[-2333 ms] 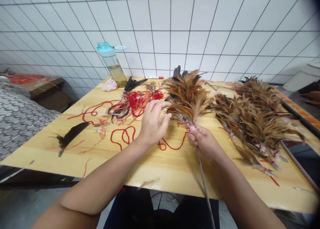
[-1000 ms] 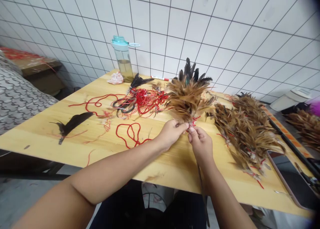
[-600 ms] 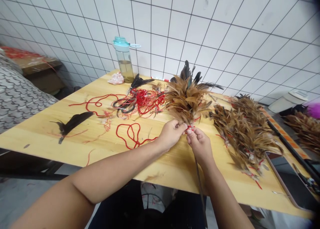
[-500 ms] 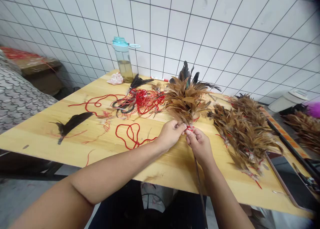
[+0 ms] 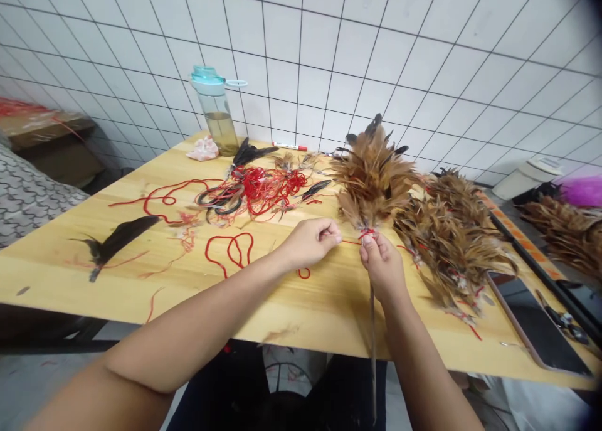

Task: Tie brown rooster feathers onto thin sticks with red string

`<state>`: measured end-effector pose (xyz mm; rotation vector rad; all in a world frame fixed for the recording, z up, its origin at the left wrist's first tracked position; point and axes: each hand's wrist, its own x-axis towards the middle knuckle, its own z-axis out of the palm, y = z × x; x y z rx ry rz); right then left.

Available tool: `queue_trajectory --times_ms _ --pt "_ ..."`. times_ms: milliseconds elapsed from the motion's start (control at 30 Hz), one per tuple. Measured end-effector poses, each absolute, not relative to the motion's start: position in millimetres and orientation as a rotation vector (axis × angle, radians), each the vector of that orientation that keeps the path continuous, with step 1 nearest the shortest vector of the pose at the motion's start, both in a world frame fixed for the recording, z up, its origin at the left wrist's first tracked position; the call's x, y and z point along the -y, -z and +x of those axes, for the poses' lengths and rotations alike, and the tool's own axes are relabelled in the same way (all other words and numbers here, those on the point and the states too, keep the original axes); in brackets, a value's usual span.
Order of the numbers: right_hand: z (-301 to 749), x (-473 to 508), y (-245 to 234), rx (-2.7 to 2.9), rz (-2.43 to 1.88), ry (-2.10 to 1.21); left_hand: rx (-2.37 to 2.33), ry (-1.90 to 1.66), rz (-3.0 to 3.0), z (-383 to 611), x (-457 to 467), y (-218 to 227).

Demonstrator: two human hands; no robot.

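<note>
My right hand (image 5: 383, 261) is closed round the bound base of a feather bundle (image 5: 374, 174), brown below with darker tips above. A thin dark stick (image 5: 374, 337) runs down from that grip past the table edge. Red cord (image 5: 350, 242) is wound about the base, and a stretch of it runs taut leftward to my left hand (image 5: 315, 239), which pinches it between closed fingers. Loops of the red cord (image 5: 229, 250) lie on the table left of and below the left hand. The inside of the right grip is hidden.
The wooden table (image 5: 188, 299) carries tangled red thread (image 5: 268, 189), scissors (image 5: 219, 202), a loose black feather (image 5: 117, 239) and a water bottle (image 5: 219, 120). To the right lie more feather bundles (image 5: 446, 236) and a phone (image 5: 536, 321). A tiled wall (image 5: 310, 48) stands behind.
My left hand has drawn away leftward from the bundle's base, pulling the red cord out straight. My right hand still grips the base. The whole view has shifted slightly.
</note>
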<state>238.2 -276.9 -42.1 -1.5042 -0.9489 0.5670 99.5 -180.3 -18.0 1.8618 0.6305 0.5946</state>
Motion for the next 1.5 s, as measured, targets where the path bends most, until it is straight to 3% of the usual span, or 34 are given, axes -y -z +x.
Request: queue_trajectory --times_ms 300,767,967,1267,1500 --pt "237.5 281.6 39.8 1.088 -1.826 -0.277 -0.739 -0.774 2.007 97.7 176.9 14.4" --pt "235.8 281.1 34.8 1.32 -2.32 -0.057 -0.42 -0.863 2.385 88.1 179.4 2.2" --pt "217.6 276.9 30.8 1.444 -2.569 -0.052 -0.578 -0.91 2.292 90.8 178.8 2.0" --pt "202.8 282.7 42.7 1.774 -2.536 0.307 -0.541 -0.99 2.451 86.8 182.3 0.3" --pt "202.4 296.4 47.1 1.951 -2.514 0.257 -0.434 -0.825 2.777 75.8 164.6 -6.0"
